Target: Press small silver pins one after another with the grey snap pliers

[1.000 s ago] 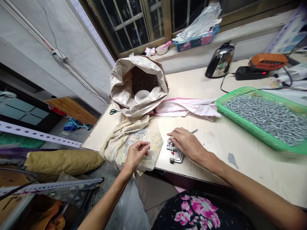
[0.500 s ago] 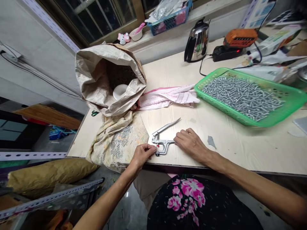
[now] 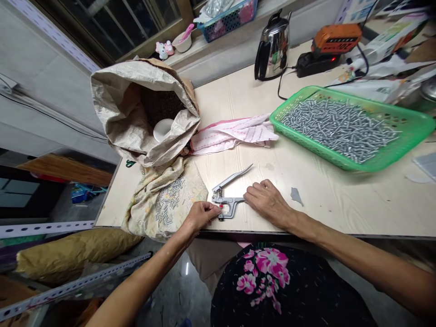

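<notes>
Grey snap-fastener pliers lie on the table near its front edge, their handles spread apart. My right hand is closed around the end of the lower handle. At the red-tipped jaw, my left hand pinches with thumb and finger; whatever is between the fingertips is too small to make out. Left of that hand, several small metal pins lie on a patterned yellowish cloth. A green basket full of similar metal pins stands to the right.
A large open sack with a white dish stands at the back left. Beside it lies a pink-white cloth. Behind are a kettle and an orange battery on a charger. A grey scrap lies right of my right hand.
The whole view has shifted slightly. Both hands keep their places at the pliers, the left at the jaw and the right on the lower handle.
</notes>
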A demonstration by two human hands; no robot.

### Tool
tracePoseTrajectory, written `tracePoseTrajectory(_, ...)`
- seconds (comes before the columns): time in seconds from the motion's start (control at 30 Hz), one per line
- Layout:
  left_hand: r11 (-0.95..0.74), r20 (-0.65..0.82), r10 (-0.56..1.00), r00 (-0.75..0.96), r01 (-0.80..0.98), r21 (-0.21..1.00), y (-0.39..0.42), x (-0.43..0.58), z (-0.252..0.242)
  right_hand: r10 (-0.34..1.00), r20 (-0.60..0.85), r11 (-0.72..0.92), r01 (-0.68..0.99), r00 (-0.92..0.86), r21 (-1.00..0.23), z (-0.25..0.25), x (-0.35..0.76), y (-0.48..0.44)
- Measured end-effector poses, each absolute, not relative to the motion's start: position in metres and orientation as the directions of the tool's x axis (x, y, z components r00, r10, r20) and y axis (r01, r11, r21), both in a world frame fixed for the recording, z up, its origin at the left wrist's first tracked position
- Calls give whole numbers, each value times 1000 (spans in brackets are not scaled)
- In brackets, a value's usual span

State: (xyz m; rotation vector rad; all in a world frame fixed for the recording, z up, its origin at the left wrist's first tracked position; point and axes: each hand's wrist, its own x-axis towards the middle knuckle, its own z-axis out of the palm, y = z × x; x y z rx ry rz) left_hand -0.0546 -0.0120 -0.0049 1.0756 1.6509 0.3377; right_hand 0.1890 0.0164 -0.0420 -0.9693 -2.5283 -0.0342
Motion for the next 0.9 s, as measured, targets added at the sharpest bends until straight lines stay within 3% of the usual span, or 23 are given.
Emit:
tracePoseTrajectory(0.13,522,-664,747,43,580,625,-5,-55,1,660,338,746,638,-671,-188,-42,190,18)
tracePoseTrajectory(0.3,278,-467,883,38,759,588,-3,-52,7,653,359,747,646,-667,-160,-42,190,16)
tracePoseTrajectory(0.47,514,-688,720,86,601,612,-3,-57,3,632,365,750,658,-684,-65,-42,190,14)
tracePoseTrajectory(0.57,573,-742,664,93,574,585,-1,-59,1,628,369,753,655,-685,-64,-43,190,14)
tracePoseTrajectory(0.9,602,-766,640,62,579,550,-1,-52,1,684,211,727,629,-698,-276,-34,194,22)
